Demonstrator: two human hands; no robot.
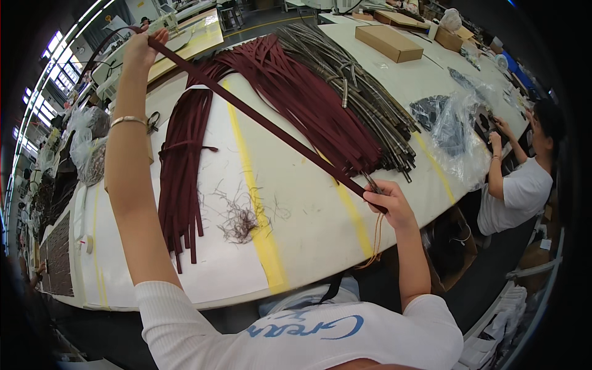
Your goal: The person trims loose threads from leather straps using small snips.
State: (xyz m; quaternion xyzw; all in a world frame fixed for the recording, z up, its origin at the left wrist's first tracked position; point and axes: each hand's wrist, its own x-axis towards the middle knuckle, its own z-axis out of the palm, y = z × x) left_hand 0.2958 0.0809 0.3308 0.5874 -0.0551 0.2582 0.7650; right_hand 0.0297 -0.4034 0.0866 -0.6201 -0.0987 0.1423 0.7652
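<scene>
A long maroon strap (259, 115) is stretched diagonally over the table between my two hands. My left hand (143, 48), raised at the far left, is closed on its upper part, and a loose length curves away beyond the fingers. Near the table's front edge, my right hand (393, 206) pinches the lower end. That hand also holds a small dark metal tool (372, 183) that looks like thread snips, mostly hidden by the fingers, with an orange cord (377, 243) dangling below. Under the stretched strap lie a heap of maroon straps (290, 105) and a tied maroon bundle (185, 132).
Thread trimmings (240, 227) lie mid-table, beside yellow tape (266, 259). Grey-brown straps (364, 92) lie behind the maroon heap. A cardboard box (388, 43) and clear plastic bags (459, 126) are farther right. A co-worker (518, 179) works at the right edge.
</scene>
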